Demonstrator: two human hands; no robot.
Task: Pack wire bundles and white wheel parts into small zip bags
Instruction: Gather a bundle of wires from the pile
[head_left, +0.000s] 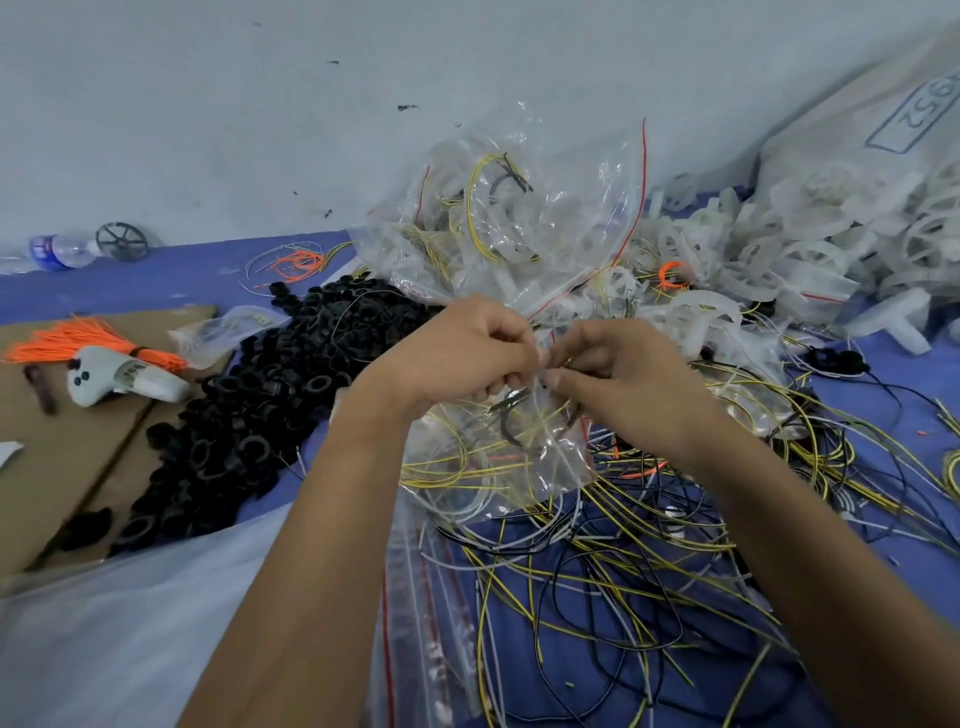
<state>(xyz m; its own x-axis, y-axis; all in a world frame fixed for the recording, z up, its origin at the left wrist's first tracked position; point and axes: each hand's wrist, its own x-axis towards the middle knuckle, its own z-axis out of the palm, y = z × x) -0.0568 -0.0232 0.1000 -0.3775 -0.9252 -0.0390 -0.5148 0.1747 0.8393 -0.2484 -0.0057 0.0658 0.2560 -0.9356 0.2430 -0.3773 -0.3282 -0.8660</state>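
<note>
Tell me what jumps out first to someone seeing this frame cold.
Dead centre, the left hand and right hand pinch the top of a clear zip bag holding yellow and black wires. Left of them lies a heap of black rings, with a bright orange wire bundle on cardboard further left. A pile of white wheel parts fills the upper right.

looks like a small parts-packing workshop, work done right on the floor: blue mat (130, 283) against a scuffed white wall (208, 104), big heap of black plastic rings (249, 415), pile of white wheel parts (779, 249), loose wires (649, 545) everywhere, stack of zip bags (415, 623), flattened cardboard (67, 457)
</note>
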